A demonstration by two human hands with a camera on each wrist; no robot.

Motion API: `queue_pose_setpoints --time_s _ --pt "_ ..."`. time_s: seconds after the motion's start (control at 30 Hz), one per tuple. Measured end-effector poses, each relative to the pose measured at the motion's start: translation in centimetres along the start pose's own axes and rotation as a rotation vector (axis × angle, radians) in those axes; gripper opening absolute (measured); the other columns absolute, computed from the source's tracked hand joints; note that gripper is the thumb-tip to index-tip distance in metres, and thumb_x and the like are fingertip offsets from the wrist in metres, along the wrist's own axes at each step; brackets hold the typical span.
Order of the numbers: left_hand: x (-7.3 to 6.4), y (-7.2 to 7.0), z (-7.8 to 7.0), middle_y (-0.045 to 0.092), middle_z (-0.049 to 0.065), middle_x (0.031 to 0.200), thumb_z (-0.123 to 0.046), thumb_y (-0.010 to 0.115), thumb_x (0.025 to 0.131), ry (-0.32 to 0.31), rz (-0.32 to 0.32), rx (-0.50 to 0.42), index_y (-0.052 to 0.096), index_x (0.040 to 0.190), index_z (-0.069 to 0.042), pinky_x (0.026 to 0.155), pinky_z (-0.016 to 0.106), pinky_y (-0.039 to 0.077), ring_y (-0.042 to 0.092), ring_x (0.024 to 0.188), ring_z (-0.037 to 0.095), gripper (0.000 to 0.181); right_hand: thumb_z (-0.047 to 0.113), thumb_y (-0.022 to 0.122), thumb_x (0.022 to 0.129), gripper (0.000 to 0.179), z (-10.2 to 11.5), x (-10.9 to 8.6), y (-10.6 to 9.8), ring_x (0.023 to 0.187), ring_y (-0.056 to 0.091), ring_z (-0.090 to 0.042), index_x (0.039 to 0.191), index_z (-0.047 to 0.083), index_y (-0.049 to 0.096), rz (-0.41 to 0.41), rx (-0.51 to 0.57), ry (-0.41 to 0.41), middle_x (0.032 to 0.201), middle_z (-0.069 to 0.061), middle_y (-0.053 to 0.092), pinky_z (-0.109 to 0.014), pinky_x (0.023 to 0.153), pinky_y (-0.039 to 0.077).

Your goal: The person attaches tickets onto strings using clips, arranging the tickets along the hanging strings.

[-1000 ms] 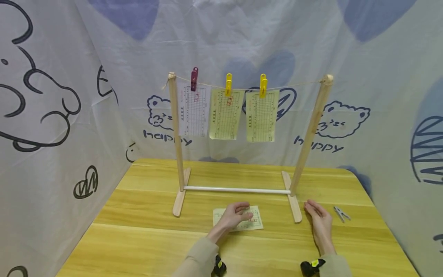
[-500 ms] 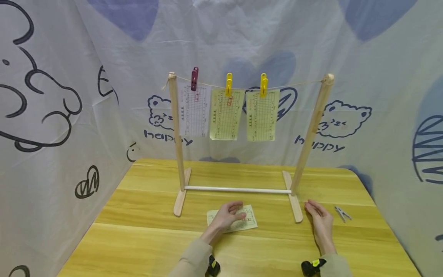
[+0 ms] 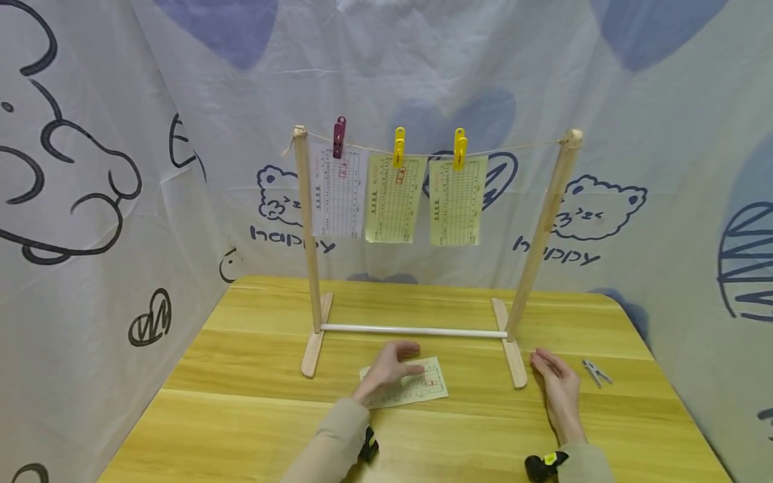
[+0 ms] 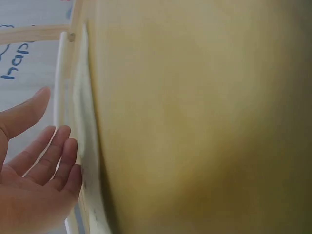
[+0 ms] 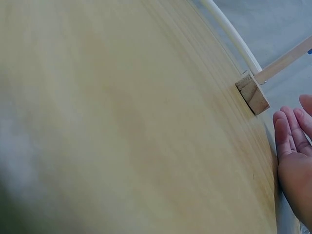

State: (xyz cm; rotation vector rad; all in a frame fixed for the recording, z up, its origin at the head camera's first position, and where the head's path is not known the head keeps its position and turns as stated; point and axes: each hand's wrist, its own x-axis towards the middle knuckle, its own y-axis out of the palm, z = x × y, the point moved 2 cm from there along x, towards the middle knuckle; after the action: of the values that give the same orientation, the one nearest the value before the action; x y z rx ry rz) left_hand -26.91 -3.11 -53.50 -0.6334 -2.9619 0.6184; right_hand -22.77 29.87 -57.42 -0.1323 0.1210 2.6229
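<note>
A pale green printed slip with a red stamp lies on the table, slightly raised along its edge in the left wrist view. Over its left part is my left hand, thumb and fingers apart with nothing between them. The little finger is right at the slip in the left wrist view. My right hand rests on its side on the table, fingers loosely bent and holding nothing. Just right of it lies a grey clothespin. Part of the slip is hidden under the left hand.
A wooden stand with a white crossbar is behind the hands. From its string hang a white slip on a dark red clip and two green slips on yellow clips. A printed cloth surrounds the table.
The slip slid a little left along with my left hand, then stayed about still while that hand rose slightly off it, spreading thumb from fingers. My right hand has not moved.
</note>
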Motion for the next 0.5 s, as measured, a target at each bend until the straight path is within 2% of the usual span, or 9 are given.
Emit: queue_pose_setpoints --time_s 0.13,0.3,0.4,0.5 --pt "0.0 -0.1 0.6 0.068 0.023 0.126 0.009 0.080 0.074 -0.012 -0.021 0.055 0.062 0.126 0.007 0.108 0.052 0.048 0.063 0.119 0.039 0.055 0.012 0.064 0.099 0.046 -0.1 0.0 0.0 0.085 0.066 0.010 0.138 -0.010 0.053 0.002 0.016 -0.004 0.086 0.026 0.070 -0.008 0.079 0.054" --pt "-0.3 -0.7 0.8 0.069 0.023 0.122 0.020 0.071 0.065 -0.014 -0.039 0.104 0.065 0.122 0.008 0.105 0.052 0.050 0.063 0.114 0.039 0.058 0.012 0.065 0.098 0.046 -0.2 0.0 0.0 0.084 0.067 0.009 0.136 -0.011 0.054 0.008 0.026 -0.017 0.086 0.025 0.071 -0.008 0.078 0.054" --pt "-0.5 -1.1 0.9 0.069 0.024 0.122 0.020 0.070 0.065 -0.022 -0.035 0.119 0.064 0.122 0.009 0.105 0.052 0.050 0.063 0.114 0.039 0.059 0.012 0.065 0.099 0.045 -0.2 0.0 0.0 0.084 0.067 0.009 0.136 -0.010 0.054 0.006 0.014 -0.017 0.086 0.025 0.071 -0.008 0.079 0.054" --pt "-0.4 -1.3 0.9 0.068 0.024 0.124 0.014 0.076 0.069 -0.041 -0.024 0.106 0.063 0.124 0.010 0.106 0.052 0.050 0.062 0.115 0.039 0.056 0.012 0.064 0.099 0.045 -0.1 0.0 0.0 0.084 0.066 0.010 0.137 -0.010 0.053 0.002 -0.002 -0.017 0.085 0.026 0.070 -0.007 0.079 0.054"
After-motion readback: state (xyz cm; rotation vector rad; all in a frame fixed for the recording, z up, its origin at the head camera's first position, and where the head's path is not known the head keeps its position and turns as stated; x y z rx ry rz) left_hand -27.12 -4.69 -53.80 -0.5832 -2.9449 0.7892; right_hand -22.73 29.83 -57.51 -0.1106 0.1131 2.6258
